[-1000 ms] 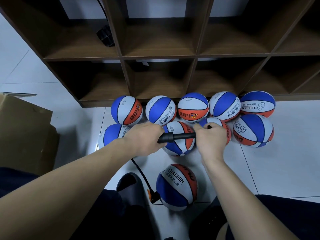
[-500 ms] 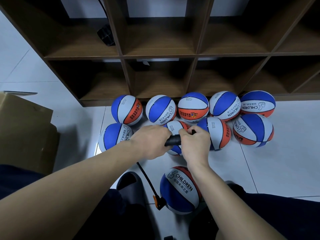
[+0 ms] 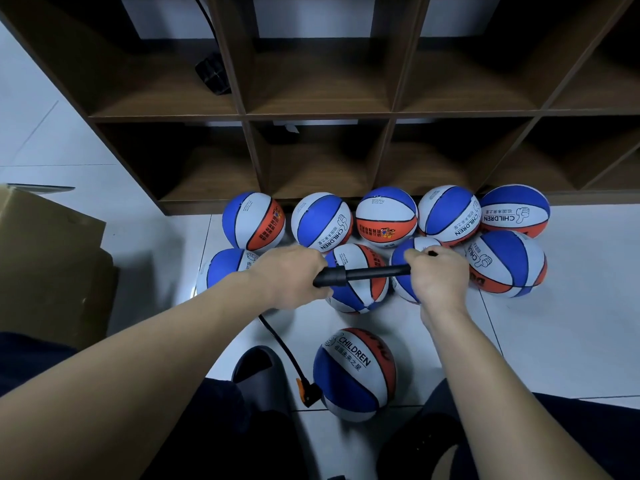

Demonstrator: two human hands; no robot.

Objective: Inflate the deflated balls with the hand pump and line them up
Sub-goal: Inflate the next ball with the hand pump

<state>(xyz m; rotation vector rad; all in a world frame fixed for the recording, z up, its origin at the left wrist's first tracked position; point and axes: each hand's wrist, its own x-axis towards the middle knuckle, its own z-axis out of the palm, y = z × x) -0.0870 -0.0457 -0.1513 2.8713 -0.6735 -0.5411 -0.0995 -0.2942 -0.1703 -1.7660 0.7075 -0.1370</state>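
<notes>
I hold a black hand pump (image 3: 360,274) level above the floor. My left hand (image 3: 289,277) grips its barrel and my right hand (image 3: 438,273) grips the handle, with the rod drawn out between them. A black hose (image 3: 278,344) drops from the barrel to an orange connector (image 3: 309,393) at the side of a blue, white and orange ball (image 3: 355,374) lying between my legs. Several more balls of the same colours (image 3: 386,216) lie in two rows in front of the shelf, some partly hidden by my hands.
A dark wooden cubby shelf (image 3: 394,112) stands behind the balls, with a black object (image 3: 212,74) in an upper cubby. A cardboard box (image 3: 45,258) sits on the white tile floor at left. A dark slipper (image 3: 258,368) is by the hose.
My right hand pushed the pump handle in toward the barrel, then pulled it back out to the right. The ball between my legs shifted slightly.
</notes>
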